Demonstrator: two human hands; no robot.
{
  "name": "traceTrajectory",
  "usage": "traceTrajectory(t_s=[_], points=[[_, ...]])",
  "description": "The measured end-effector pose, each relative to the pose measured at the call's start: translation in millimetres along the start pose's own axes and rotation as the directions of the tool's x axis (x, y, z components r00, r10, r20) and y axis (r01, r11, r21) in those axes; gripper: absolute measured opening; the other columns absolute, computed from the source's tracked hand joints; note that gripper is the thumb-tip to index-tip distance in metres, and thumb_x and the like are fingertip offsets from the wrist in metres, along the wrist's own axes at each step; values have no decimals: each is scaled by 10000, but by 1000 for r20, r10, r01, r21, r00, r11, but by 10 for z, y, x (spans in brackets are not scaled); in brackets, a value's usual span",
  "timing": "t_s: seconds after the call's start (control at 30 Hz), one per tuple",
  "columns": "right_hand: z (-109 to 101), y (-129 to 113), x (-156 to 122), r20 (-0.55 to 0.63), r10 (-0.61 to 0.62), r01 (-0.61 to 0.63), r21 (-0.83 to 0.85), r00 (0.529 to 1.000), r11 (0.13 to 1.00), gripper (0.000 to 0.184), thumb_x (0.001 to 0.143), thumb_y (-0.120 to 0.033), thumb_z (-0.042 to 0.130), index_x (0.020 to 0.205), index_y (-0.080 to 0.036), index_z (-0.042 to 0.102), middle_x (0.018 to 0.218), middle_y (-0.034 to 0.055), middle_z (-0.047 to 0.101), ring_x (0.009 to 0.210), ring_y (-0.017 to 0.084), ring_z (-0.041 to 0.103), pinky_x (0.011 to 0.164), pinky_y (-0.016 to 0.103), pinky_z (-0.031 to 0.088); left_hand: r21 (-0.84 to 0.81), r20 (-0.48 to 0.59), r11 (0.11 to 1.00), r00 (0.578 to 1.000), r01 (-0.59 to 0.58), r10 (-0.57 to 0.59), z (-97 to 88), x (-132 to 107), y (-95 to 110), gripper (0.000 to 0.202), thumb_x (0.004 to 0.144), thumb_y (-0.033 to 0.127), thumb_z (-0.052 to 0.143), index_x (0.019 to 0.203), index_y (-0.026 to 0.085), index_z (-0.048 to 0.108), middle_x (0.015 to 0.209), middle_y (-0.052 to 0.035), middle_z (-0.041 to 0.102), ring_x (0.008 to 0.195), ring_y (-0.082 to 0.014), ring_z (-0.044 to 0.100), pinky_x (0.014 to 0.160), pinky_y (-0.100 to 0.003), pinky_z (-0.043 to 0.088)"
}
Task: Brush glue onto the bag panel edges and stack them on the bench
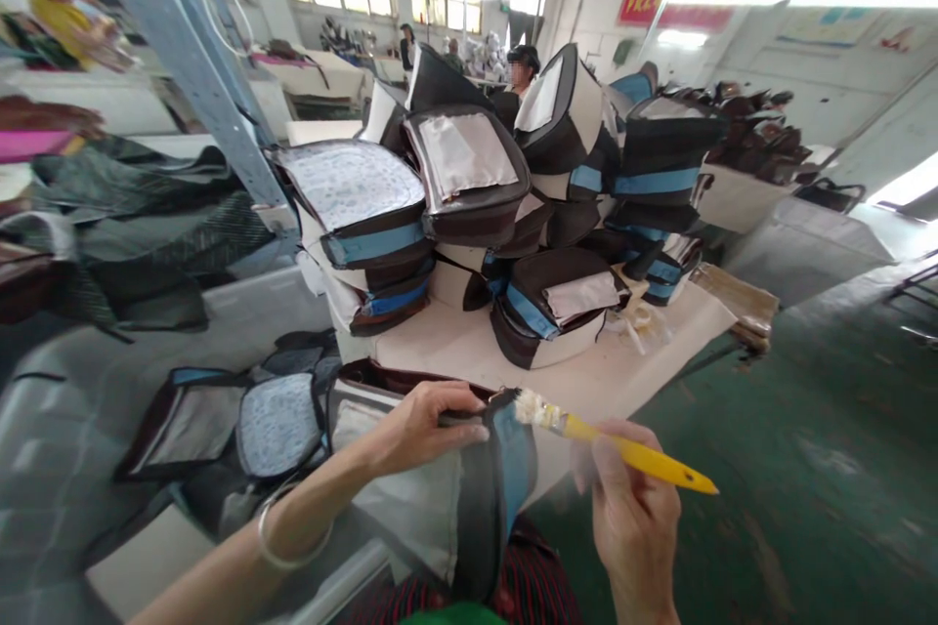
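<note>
Head view, left to right: metal bangle (293, 532) on the forearm; left hand (421, 430) curled, fingers clamping the black binding of a padded bag panel (469, 518) held up before the body; right hand (634, 518) pinching a yellow-handled brush (630, 447), white-clotted bristles at the panel's corner; stacked bag panels (469, 205) beyond, on a cream table (586, 391); green floor (740, 527).

I record one thin silver-metal bangle (282, 566) on the bare wrist behind my left hand (421, 430); below it and my right hand (634, 527), a dark red-striped garment (513, 586) and a green fabric top (454, 616).
</note>
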State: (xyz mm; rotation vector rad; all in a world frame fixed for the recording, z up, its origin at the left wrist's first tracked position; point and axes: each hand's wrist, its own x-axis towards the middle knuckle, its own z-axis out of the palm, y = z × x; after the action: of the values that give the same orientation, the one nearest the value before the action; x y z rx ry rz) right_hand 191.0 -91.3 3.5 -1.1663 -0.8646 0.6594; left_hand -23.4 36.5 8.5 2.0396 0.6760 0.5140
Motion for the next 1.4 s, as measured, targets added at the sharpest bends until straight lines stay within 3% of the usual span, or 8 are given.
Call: traceTrajectory(t_s=[0.2,0.43,0.57,0.7,0.97,1.13,1.3,1.4], points=[[97,-361,88,225,-172,249,-383,959,889,106,933,-313,582,923,-207,587,759,-14,567,599,110,566,545,214,453,-143,122,989,992,40,-23,34,132,-109,256,932,332,501,977,151,677,848,-15,590,765,-135,538,712,-227,393],[514,-379,257,580,-145,482,-484,802,730,115,959,-297,526,883,-211,524,646,-49,530,501,110,531,501,228,394,-378,263,905,960,197,-99,-59,193,-243,291,884,378,554,1006,135,656,790,-2,599,711,-133,500,675,-230,390],[650,-286,319,619,-270,653,-551,737,520,160,981,-310,470,864,-204,498,691,-3,550,592,163,578,561,277,405,-423,199,883,972,203,-128,-11,216,-292,266,849,372,587,868,123,679,715,2,578,682,-135,485,685,-247,386],[658,-292,343,641,-274,666,-514,717,540,141,985,-308,469,885,-213,500,692,-12,560,581,150,586,575,263,421,-496,195,832,966,247,-171,68,219,-345,228,816,327,608,847,113,679,663,16,549,614,-113,440,625,-235,356],[457,-258,468,509,-247,536,-563,824,629,133,951,-321,516,870,-216,531,739,1,600,625,159,610,597,261,460,-531,162,796,957,290,-241,71,194,-310,275,798,390,622,842,119,647,663,23,525,617,-109,408,605,-234,319],[275,-238,505,268,-99,237,-551,958,800,192,934,-382,548,862,-204,539,644,-24,578,549,149,572,542,250,447,-422,157,878,972,226,-175,43,113,-173,373,873,506,517,887,148,621,727,18,525,661,-126,431,621,-235,335],[216,-89,414,232,63,32,-382,971,924,222,929,-407,542,856,-200,510,601,-44,522,505,132,503,474,235,395,-32,-136,954,944,299,-301,235,90,119,386,687,513,723,871,179,661,832,-18,597,866,-224,503,765,-294,363],[168,63,431,236,48,49,-390,971,920,214,926,-402,545,864,-199,518,628,-40,525,543,137,507,514,248,406,-47,-176,917,900,397,-399,337,115,171,242,682,385,718,766,169,646,710,9,546,749,-185,496,676,-276,349]])
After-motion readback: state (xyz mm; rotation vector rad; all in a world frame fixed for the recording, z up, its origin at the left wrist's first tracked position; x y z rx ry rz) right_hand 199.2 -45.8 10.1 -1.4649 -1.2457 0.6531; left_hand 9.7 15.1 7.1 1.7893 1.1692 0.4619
